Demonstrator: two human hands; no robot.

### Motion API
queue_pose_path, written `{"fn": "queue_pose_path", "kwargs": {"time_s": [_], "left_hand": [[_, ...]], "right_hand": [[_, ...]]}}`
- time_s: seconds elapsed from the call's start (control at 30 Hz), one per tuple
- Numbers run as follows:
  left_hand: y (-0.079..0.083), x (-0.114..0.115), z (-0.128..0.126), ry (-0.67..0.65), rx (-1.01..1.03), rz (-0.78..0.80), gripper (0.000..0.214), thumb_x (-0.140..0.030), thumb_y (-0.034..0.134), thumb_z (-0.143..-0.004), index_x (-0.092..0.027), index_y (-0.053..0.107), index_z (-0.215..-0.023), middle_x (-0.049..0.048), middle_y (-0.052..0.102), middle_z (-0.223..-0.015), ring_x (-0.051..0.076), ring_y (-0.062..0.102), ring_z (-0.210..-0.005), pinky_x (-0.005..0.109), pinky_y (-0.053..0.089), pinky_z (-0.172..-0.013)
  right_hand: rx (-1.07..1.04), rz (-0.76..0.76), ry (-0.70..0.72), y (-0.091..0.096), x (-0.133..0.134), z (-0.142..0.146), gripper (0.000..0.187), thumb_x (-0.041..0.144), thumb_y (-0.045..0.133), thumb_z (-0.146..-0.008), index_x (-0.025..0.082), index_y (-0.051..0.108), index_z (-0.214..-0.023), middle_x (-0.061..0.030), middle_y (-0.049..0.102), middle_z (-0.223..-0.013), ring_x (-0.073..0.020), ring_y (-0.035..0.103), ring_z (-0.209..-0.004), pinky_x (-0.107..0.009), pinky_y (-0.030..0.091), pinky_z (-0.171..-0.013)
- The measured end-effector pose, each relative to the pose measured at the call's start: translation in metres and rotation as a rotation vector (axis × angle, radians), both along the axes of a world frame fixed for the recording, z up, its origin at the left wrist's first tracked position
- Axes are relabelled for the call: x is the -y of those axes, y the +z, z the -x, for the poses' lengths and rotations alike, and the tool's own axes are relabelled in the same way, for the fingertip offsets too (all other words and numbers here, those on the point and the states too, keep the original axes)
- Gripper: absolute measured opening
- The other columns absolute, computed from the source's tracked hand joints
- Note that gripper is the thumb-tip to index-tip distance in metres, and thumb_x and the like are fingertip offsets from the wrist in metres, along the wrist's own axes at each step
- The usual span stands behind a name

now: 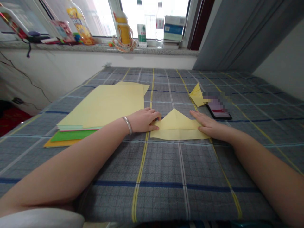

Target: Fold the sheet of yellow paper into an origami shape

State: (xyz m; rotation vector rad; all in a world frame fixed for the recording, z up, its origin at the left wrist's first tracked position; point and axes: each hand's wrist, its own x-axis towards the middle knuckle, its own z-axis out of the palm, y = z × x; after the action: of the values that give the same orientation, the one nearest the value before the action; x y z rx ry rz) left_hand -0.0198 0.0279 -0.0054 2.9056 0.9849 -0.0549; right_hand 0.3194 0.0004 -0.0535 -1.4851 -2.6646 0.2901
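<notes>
The left hand (142,121) and right hand (210,126) are pressing down, fingers together, on a folded yellow paper sheet (177,130) lying on the checked bedsheet (163,177), and a slip could knock its crease askew.

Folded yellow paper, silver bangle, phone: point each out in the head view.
Folded yellow paper (177,126): head view, central flap.
Silver bangle (127,124): head view, outer band.
Phone (218,108): head view, screen.
</notes>
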Motion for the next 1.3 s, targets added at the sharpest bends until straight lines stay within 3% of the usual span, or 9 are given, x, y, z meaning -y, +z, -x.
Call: {"fn": "queue_pose_path", "kwargs": {"time_s": [0.17, 0.57, 0.83, 0.97, 1.07, 1.17, 1.3], "left_hand": [[0.002, -0.010, 0.008, -0.021, 0.031, 0.142, 0.040, -0.038, 0.063, -0.083, -0.018, 0.054, -0.116, 0.0056, 0.058, -0.103, 0.020, 0.052, -0.097, 0.029, 0.040, -0.087], [0.001, -0.017, 0.014, -0.034, 0.079, 0.264, 0.045, -0.032, 0.065, -0.078, -0.017, 0.054, -0.119, 0.0055, 0.057, -0.105, 0.020, 0.051, -0.099, 0.030, 0.040, -0.090], [-0.005, -0.022, 0.016, -0.020, 0.198, 0.352, 0.041, -0.020, 0.054, -0.073, -0.017, 0.058, -0.114, 0.0035, 0.058, -0.097, 0.017, 0.053, -0.089, 0.027, 0.044, -0.080], [-0.012, -0.024, 0.011, 0.104, 0.325, 0.435, 0.030, -0.017, 0.041, -0.078, -0.016, 0.057, -0.104, 0.0025, 0.060, -0.088, 0.015, 0.056, -0.081, 0.027, 0.046, -0.076], [-0.012, -0.017, 0.003, 0.199, 0.344, 0.335, 0.028, -0.034, 0.041, -0.088, -0.017, 0.057, -0.103, 0.0038, 0.061, -0.090, 0.017, 0.057, -0.083, 0.031, 0.047, -0.078], [-0.010, -0.001, -0.007, 0.209, 0.291, 0.101, 0.056, -0.058, 0.057, -0.081, -0.016, 0.054, -0.119, 0.0092, 0.060, -0.105, 0.024, 0.058, -0.093, 0.037, 0.046, -0.085], [-0.015, 0.015, -0.021, 0.135, 0.235, -0.120, 0.068, -0.060, 0.063, -0.078, -0.021, 0.049, -0.133, 0.0118, 0.055, -0.119, 0.028, 0.053, -0.108, 0.044, 0.040, -0.096]], "right_hand": [[-0.015, 0.024, 0.007, 0.000, -0.002, -0.008, 0.077, 0.022, 0.042, -0.083, 0.024, 0.013, -0.154, -0.0030, 0.017, -0.158, -0.0262, 0.013, -0.143, -0.052, 0.020, -0.116], [-0.008, 0.109, 0.009, 0.005, -0.006, -0.023, 0.081, 0.017, 0.045, -0.075, 0.024, 0.023, -0.152, -0.0014, 0.019, -0.158, -0.0257, 0.014, -0.144, -0.051, 0.018, -0.117], [-0.113, 0.047, -0.090, 0.006, -0.004, -0.014, 0.054, 0.023, 0.035, -0.087, 0.020, 0.051, -0.138, -0.0060, 0.038, -0.152, -0.0256, 0.032, -0.140, -0.048, 0.024, -0.116], [-0.160, -0.020, -0.143, 0.007, -0.001, -0.001, 0.049, 0.036, 0.032, -0.093, 0.017, 0.060, -0.129, -0.0108, 0.047, -0.145, -0.0261, 0.038, -0.137, -0.046, 0.028, -0.114], [-0.147, -0.054, -0.150, 0.011, 0.003, 0.010, 0.051, 0.046, 0.034, -0.094, 0.014, 0.065, -0.119, -0.0150, 0.054, -0.137, -0.0267, 0.043, -0.133, -0.044, 0.032, -0.112], [-0.092, -0.106, -0.162, 0.014, 0.006, 0.019, 0.050, 0.050, 0.041, -0.091, 0.013, 0.065, -0.115, -0.0165, 0.056, -0.134, -0.0295, 0.048, -0.127, -0.046, 0.037, -0.107], [-0.068, -0.174, -0.193, 0.014, 0.006, 0.030, 0.046, 0.050, 0.046, -0.088, 0.014, 0.066, -0.107, -0.0159, 0.060, -0.126, -0.0316, 0.055, -0.116, -0.048, 0.041, -0.100]]}}
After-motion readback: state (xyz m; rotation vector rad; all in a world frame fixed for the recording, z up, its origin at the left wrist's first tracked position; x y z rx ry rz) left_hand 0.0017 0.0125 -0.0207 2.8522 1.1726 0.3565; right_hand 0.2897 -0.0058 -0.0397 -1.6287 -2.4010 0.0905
